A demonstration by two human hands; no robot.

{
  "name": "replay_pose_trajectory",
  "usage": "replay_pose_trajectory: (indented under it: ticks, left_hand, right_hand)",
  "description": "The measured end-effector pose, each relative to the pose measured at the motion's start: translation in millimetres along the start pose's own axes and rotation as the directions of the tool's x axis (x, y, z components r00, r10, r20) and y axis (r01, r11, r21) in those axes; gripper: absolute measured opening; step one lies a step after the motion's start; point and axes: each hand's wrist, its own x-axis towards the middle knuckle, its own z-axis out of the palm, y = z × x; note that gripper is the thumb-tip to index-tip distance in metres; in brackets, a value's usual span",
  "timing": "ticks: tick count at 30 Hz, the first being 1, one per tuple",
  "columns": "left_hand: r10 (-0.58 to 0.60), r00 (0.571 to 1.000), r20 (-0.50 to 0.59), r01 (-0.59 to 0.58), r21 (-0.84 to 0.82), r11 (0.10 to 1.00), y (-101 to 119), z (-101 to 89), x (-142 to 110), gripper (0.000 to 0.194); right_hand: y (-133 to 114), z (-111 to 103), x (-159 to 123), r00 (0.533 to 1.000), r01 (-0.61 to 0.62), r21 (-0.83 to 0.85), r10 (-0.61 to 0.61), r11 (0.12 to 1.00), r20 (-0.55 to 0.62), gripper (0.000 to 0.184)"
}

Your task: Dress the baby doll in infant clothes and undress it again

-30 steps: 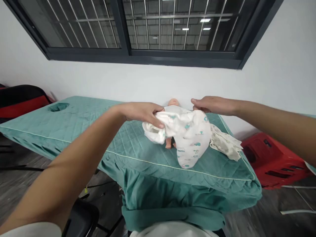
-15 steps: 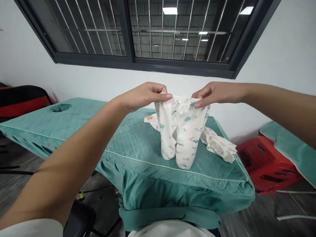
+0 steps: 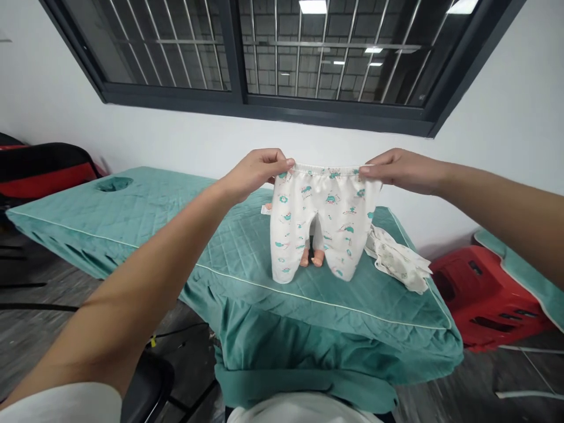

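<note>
White baby pants [image 3: 326, 205] with a green and pink print hang upright, spread wide by the waistband. My left hand [image 3: 259, 170] pinches the waistband's left corner between thumb and fingers. At the right corner, my right hand [image 3: 400, 169] grips it the same way. Behind the pants lies a doll, mostly hidden; its small feet [image 3: 316, 258] show between the pant legs, and a bit of white sleeve peeks out at the left. A crumpled white printed baby garment [image 3: 396, 258] rests on the bed to the right of the pants.
The padded bed [image 3: 211, 235] has a green quilted cover and a face hole [image 3: 114, 184] at its left end. A red plastic chair [image 3: 478, 294] stands at the right, a black-and-red chair [image 3: 57, 170] at the left. The barred window [image 3: 264, 106] is behind.
My hands have moved apart, so the pants' waistband is stretched wider and the front faces me flat. The doll's feet have come into view between the pant legs.
</note>
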Motion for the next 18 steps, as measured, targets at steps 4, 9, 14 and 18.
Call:
replay_pose_trajectory:
  ticks: [4, 9, 14, 18]
  left_hand:
    - [0.038, 0.989, -0.142, -0.049, -0.075, 0.996, 1.5, 17.8, 8.0, 0.029]
    - [0.161, 0.98, -0.118, -0.182, -0.205, 0.962, 12.5, 45.0, 12.2, 0.018]
    - [0.285, 0.925, -0.251, -0.339, -0.21, 0.917, -17.1, 66.8, 7.6, 0.033]
    - [0.211, 0.846, -0.489, -0.241, 0.001, 0.971, -70.9, 87.9, -7.1, 0.063]
  right_hand:
    - [-14.2, 35.5, 6.3, 0.983, -0.108, 0.245, 0.066, 0.963, 0.174, 0.043]
    - [-36.3, 78.9, 11.0, 0.987, -0.099, 0.453, 0.03, 0.886, 0.158, 0.037]
    - [-27.7, 102.5, 26.9, 0.982, -0.144, 0.539, 0.054, 0.83, 0.179, 0.039]
    - [-6.1, 120.3, 47.8, 0.994, -0.101, 0.606, 0.059, 0.789, 0.089, 0.042]
